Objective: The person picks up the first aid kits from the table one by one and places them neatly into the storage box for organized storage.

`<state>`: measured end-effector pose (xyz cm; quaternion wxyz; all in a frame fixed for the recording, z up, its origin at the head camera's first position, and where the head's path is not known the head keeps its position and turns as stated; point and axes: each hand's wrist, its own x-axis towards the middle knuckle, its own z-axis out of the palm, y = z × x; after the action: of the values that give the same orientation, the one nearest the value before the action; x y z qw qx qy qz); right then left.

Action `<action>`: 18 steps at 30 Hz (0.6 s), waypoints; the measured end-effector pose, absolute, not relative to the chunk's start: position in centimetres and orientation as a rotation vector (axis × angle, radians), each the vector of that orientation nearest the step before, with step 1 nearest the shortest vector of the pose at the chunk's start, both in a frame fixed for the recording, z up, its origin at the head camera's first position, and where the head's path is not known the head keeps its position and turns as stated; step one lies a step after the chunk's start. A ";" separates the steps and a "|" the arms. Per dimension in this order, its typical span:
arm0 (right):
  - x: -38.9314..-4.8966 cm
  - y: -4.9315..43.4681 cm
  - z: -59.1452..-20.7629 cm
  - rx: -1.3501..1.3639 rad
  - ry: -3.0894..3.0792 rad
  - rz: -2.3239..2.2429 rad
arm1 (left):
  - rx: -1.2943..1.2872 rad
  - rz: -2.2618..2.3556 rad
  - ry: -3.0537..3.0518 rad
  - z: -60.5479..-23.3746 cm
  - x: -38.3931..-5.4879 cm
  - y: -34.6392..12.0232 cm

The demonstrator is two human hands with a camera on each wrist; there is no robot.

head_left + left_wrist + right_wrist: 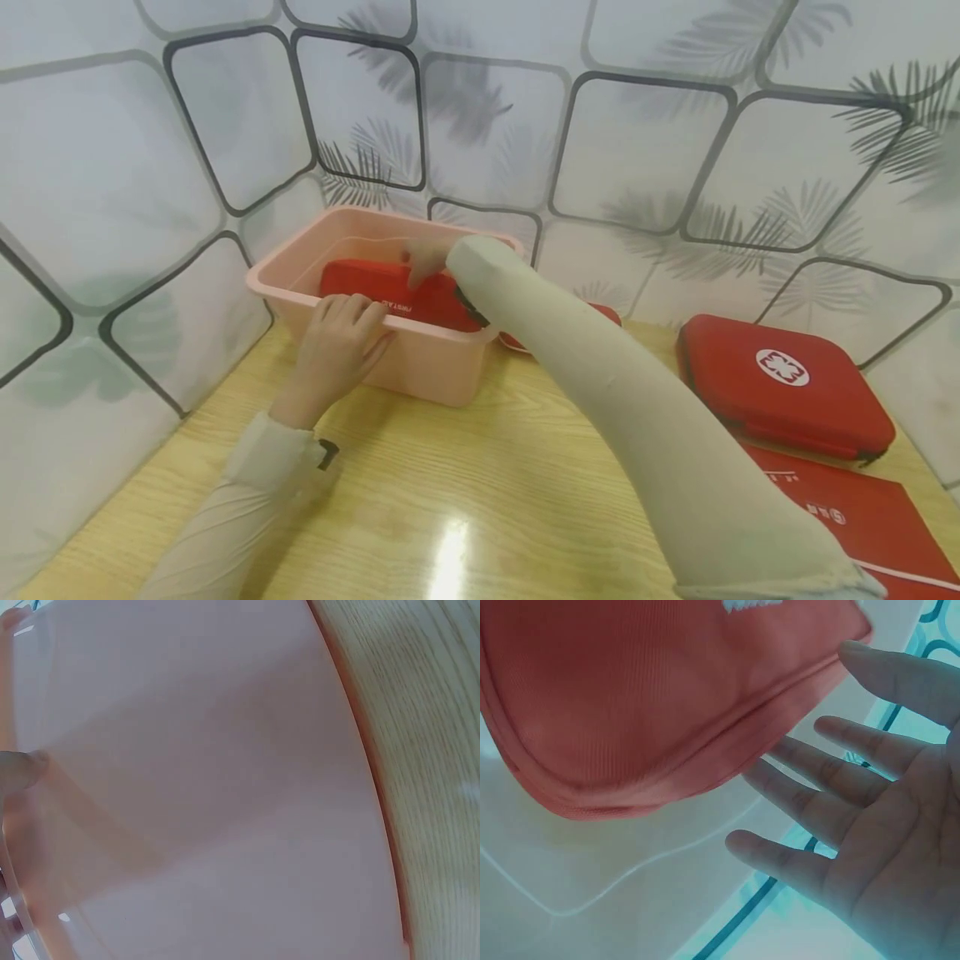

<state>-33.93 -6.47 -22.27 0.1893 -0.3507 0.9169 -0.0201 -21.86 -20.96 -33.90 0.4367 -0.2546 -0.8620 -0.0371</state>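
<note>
Right wrist view: the right hand [889, 814] is holding nothing, its fingers spreading loosely beside the edge of the red first-aid pouch [652, 697], which is lying inside the pink bin [427, 367]. The left hand [337, 342] is gripping the rim. The fabric is looking soft, probably light; pinching the seamed edge nearest the thumb is seeming surest.

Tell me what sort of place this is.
Probably a tabletop in an indoor corner, though home or workplace I can't tell: a wood-grain tabletop meets leaf-patterned walls, and a pink plastic bin there holds a red first-aid pouch.
</note>
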 end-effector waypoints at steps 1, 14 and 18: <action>-34.2 -6.6 -22.3 -1.003 2.587 -0.024 | -0.635 -0.092 -2.144 -33.9 -21.9 -20.9; -35.1 -6.0 -22.0 -0.908 2.568 -0.064 | -0.633 -0.088 -2.144 -33.8 -21.8 -20.9; -35.2 -5.8 -21.8 -0.903 2.566 -0.049 | -0.632 -0.093 -2.149 -33.9 -21.9 -20.9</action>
<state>-35.22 -5.82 -21.81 0.2089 -0.3245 0.9224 -0.0175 -21.85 -20.93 -33.92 0.4346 -0.2537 -0.8633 -0.0373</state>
